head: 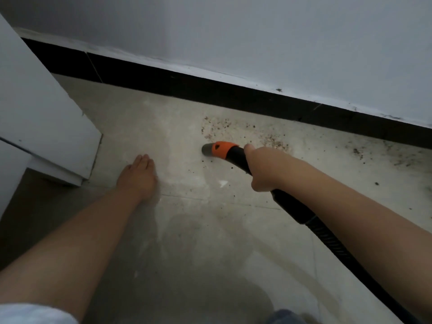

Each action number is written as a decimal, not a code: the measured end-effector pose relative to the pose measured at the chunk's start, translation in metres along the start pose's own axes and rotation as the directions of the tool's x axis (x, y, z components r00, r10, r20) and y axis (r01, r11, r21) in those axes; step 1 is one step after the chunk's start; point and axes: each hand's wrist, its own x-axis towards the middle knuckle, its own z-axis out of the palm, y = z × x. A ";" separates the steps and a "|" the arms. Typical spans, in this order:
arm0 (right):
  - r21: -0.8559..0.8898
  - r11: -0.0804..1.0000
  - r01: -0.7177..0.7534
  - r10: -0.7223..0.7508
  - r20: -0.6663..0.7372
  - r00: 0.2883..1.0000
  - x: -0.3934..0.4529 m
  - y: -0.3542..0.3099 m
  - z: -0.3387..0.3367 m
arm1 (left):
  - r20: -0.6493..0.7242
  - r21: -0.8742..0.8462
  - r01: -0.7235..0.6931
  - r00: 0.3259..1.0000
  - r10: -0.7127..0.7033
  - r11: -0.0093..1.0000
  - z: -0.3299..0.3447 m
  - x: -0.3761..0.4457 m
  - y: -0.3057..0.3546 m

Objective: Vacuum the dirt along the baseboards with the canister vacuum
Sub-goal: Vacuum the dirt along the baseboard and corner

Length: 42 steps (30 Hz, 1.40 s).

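Right hand wraps the hose behind its nozzle, steering toward dirt just ahead; left hand, flat on floor, braces.

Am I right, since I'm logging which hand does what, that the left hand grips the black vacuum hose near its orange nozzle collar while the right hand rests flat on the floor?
Not quite: the hands are swapped. The head view shows the right hand gripping the black vacuum hose near its orange nozzle collar, while the left hand rests flat on the floor.
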 end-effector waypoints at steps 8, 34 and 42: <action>0.076 0.997 -0.032 0.036 -0.044 0.998 -0.005 0.011 0.020 | 0.046 0.021 -0.044 0.998 0.043 0.999 0.000 -0.010 0.028; 0.091 0.991 -0.096 0.105 -0.089 0.991 0.005 0.030 -0.017 | 0.052 -0.021 -0.039 0.998 0.040 0.999 -0.005 -0.010 0.034; 0.090 0.989 -0.117 0.123 -0.065 0.990 0.012 0.025 -0.024 | 0.057 -0.007 -0.034 0.998 0.034 0.999 0.002 -0.020 0.031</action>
